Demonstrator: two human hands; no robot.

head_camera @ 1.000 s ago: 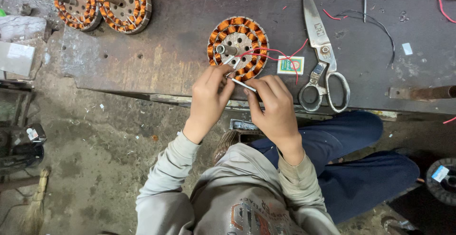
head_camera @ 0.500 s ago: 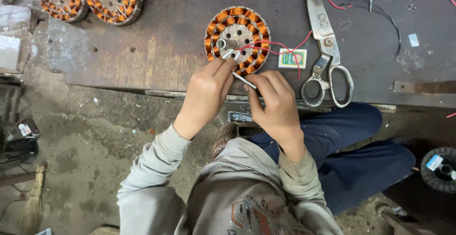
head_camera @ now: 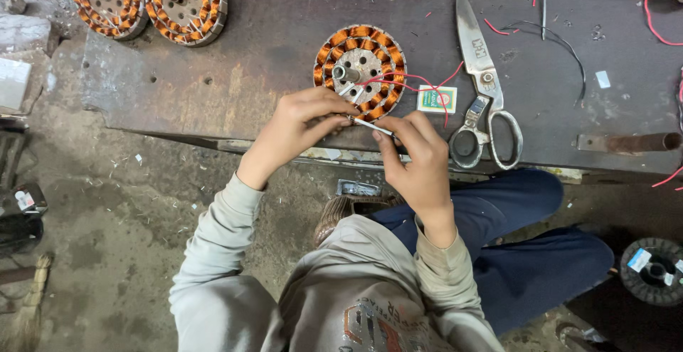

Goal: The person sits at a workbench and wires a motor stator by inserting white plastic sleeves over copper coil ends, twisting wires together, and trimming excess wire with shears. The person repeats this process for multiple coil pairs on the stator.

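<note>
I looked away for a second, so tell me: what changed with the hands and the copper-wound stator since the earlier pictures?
Little changed. The left hand and right hand keep pinching the thin white sleeve between them at the stator; their grip looks the same. The red wires, scissors and small box lie where they were. Only the camera shifted slightly.

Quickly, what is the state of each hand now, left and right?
Left hand: closed, pinching one end of the thin white sleeve.
Right hand: closed, pinching the other end of the sleeve.

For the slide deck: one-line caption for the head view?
Both hands, left and right, pinch a thin white sleeve beside a copper-wound stator.
</note>
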